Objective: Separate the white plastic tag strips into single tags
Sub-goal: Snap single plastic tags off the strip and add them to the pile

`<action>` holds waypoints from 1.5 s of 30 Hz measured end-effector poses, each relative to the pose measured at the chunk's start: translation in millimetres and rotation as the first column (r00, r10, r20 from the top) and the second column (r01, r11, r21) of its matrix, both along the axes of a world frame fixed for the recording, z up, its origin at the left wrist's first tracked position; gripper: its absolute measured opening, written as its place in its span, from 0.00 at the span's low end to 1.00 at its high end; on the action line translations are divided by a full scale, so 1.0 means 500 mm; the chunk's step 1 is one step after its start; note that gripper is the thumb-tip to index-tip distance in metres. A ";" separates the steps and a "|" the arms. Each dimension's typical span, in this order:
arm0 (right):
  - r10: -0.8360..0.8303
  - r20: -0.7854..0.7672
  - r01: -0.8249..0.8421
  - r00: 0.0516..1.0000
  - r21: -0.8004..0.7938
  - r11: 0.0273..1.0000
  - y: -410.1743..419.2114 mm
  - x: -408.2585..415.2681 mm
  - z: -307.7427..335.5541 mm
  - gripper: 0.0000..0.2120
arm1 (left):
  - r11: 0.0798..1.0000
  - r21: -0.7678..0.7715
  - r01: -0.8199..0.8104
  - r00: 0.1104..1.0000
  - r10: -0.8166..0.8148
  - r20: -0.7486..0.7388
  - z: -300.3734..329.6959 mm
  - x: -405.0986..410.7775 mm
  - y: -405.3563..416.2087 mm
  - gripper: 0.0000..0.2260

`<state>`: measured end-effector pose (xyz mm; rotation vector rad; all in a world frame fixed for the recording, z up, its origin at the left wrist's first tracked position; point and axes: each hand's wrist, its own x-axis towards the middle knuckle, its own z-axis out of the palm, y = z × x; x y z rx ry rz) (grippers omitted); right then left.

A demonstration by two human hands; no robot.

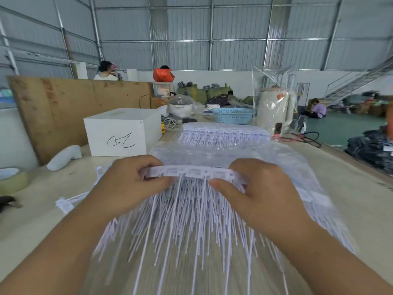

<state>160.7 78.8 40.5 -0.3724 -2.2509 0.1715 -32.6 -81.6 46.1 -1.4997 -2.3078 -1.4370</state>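
Tape roll: a roll of tape (11,179) lies at the far left edge of the table (32,211), partly cut by the picture border.
Loose tags: a few single white tags (66,204) lie on the table, to the left of the left forearm.
White box: a white box (122,133) with a black scribble on its front stands behind the left hand, in front of a brown board (70,107) that leans upright.
Left hand: the left hand (131,184) comes in from the lower left with the forearm low over the table. Its fingers are curled and the thumb points to the right; together they pinch the left end of the held strip.
Held strip: the white tag strip (189,173) is stretched flat between the two hands, above the table. Its thin tails hang down toward the camera like a fringe.
Right hand: the right hand (255,188) comes in from the lower right, back of the hand up. The thumb points to the left under the band and the curled fingers close over the right end.
Strip pile: more tag strips (221,133) lie in layers on the table behind and under the hands.
Basket: a blue basket (232,116) stands behind the pile.
Cream container: a tall cream container (273,109) in a clear bag stands to the right of the basket.
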 end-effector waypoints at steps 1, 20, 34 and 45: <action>0.002 -0.010 -0.002 1.000 0.029 1.000 0.002 0.001 0.001 0.20 | 0.999 -0.024 0.042 0.998 -0.040 0.049 0.002 -0.001 -0.004 0.10; 0.342 0.011 -0.317 0.940 -0.345 0.883 -0.029 -0.008 -0.005 0.19 | 0.911 0.055 0.409 0.891 -0.412 0.189 0.000 0.090 0.026 0.18; 0.496 0.219 -0.383 0.840 -0.407 0.829 -0.021 0.007 0.001 0.07 | 0.924 0.187 0.334 0.883 -0.376 0.281 -0.013 0.102 0.047 0.09; 0.283 0.249 -0.222 0.926 -0.249 0.943 -0.036 -0.001 -0.006 0.17 | 0.983 -0.022 0.183 0.949 -0.171 0.264 -0.031 0.092 0.055 0.26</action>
